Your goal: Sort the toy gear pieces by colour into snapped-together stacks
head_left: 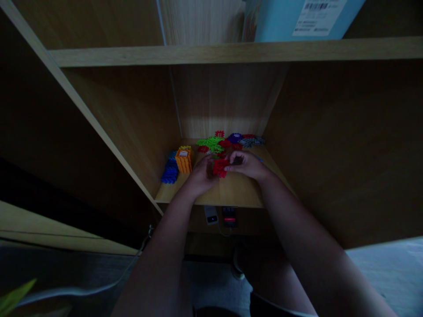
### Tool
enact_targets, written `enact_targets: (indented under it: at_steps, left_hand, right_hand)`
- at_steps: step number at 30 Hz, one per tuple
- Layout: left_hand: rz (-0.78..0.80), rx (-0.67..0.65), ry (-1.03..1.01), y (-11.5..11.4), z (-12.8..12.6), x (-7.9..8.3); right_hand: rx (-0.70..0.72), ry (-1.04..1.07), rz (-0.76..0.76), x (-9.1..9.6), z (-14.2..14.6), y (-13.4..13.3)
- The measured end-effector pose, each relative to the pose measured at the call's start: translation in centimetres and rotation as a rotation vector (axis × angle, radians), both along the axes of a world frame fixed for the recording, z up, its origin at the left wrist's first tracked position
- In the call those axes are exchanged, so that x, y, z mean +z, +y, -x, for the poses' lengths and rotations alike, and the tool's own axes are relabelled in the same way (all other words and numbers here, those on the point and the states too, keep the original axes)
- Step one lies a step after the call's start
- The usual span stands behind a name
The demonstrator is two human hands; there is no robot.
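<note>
Both my hands meet over a low wooden shelf (231, 193) inside a cabinet. My left hand (201, 176) and my right hand (246, 164) are closed from either side on a red cluster of interlocking plastic pieces (220, 167), held just above the shelf. Behind them lies a loose pile of green pieces (210, 143), red pieces (224, 143), purple pieces (235, 138) and grey pieces (251, 141). An orange built cube (184, 159) stands to the left, with blue pieces (170, 171) beside it.
Wooden side walls close in the compartment left and right. An upper shelf (231, 50) carries a light blue box (297, 17). Two small devices (220, 216) hang under the shelf's front edge. A green leaf (13, 297) shows at the lower left.
</note>
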State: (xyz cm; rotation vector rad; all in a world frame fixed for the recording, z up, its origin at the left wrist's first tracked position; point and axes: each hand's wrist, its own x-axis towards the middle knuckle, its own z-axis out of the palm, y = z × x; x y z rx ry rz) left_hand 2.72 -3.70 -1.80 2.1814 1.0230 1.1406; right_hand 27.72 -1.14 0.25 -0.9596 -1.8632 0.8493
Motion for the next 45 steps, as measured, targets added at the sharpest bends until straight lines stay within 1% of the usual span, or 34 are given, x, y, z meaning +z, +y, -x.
enact_targets:
  at_steps: [5, 11, 18, 23, 28, 35, 39, 45]
  left_hand:
    - [0.006, 0.010, 0.021, 0.06, 0.09, -0.03]
    - [0.030, 0.001, 0.019, 0.14, 0.10, -0.16]
    - [0.019, -0.009, 0.020, 0.22, 0.08, -0.27]
    - [0.034, 0.009, 0.028, 0.20, 0.10, -0.27]
    - [0.016, 0.001, 0.019, 0.36, 0.13, -0.44]
    - [0.033, 0.013, 0.032, 0.03, 0.01, 0.05]
    - [0.023, 0.014, 0.032, 0.02, 0.04, 0.04]
    - [0.032, 0.010, 0.031, -0.04, 0.02, 0.09]
  right_hand:
    - [0.027, -0.004, 0.004, -0.07, -0.09, -0.06]
    - [0.032, -0.080, 0.027, -0.12, 0.05, -0.10]
    - [0.053, -0.110, 0.045, -0.39, 0.07, 0.16]
    - [0.054, -0.117, 0.032, -0.44, 0.12, 0.18]
    - [0.074, -0.120, 0.020, -0.46, 0.09, 0.18]
    - [0.073, -0.132, 0.015, -0.45, 0.14, 0.15]
    - [0.085, -0.120, 0.008, -0.46, 0.19, 0.15]
    - [0.061, -0.105, -0.018, -0.32, 0.34, -0.07]
